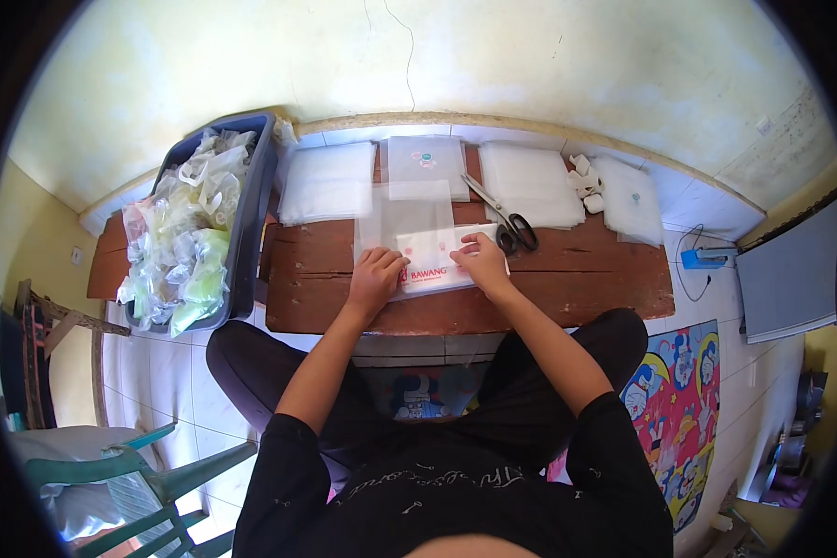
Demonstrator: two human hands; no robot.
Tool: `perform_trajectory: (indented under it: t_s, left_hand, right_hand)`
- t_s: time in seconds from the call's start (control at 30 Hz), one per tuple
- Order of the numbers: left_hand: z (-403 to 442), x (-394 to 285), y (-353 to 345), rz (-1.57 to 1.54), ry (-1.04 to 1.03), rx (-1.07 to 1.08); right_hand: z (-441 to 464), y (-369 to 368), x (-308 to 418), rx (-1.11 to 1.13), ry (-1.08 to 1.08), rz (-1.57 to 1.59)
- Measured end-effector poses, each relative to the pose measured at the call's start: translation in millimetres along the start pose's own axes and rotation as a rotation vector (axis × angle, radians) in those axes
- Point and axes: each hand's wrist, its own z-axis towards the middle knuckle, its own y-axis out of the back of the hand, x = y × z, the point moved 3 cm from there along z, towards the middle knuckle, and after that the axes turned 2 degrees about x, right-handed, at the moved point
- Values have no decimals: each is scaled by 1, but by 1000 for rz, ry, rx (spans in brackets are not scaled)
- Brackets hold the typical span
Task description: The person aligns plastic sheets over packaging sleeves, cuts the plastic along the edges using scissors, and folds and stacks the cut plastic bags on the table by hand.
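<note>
A clear plastic bag (405,212) lies flat on the brown wooden table, its near end overlapping a stack of white printed plastic bags (446,270) with red lettering reading BAWANG. My left hand (378,277) is closed at the clear bag's near left side, fingers curled and fingertips pointing inward over the printed stack. My right hand (481,263) rests on the right part of that stack, thumb and fingers pinched together at the clear bag's near right edge. Just beyond it lie scissors (516,232) with black handles. What sits under my palms is hidden.
Stacks of clear bags (328,183) (530,183) (628,198) line the table's (591,279) back edge. Another clear bag with a flower print (425,166) lies between them. A dark tub (262,177) of filled plastic bags stands left. A white crumpled item (583,181) is at right.
</note>
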Motion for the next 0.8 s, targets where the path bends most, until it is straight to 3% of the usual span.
perform_trajectory:
  t_s: [0.2, 0.27, 0.3, 0.37, 0.4, 0.47, 0.8]
  left_hand:
    - [3, -8, 11, -105, -7, -55]
    - [1, 5, 19, -72, 236, -176]
    - [0, 12, 17, -71, 238, -173]
    - [-10, 48, 9, -344, 781, -353]
    - [-13, 59, 9, -342, 782, -351]
    - [-23, 79, 7, -520, 973, -269]
    - [-10, 86, 5, -488, 991, -24]
  right_hand:
    - [8, -10, -4, -26, -53, 86]
    - [9, -12, -4, -28, -49, 117]
    - [10, -13, -5, -25, -52, 119]
    - [12, -14, -8, 12, -63, 169]
    - [13, -15, -11, 14, -64, 170]
    - [15, -16, -19, 9, -95, 220]
    - [19, -6, -19, 50, -116, 189]
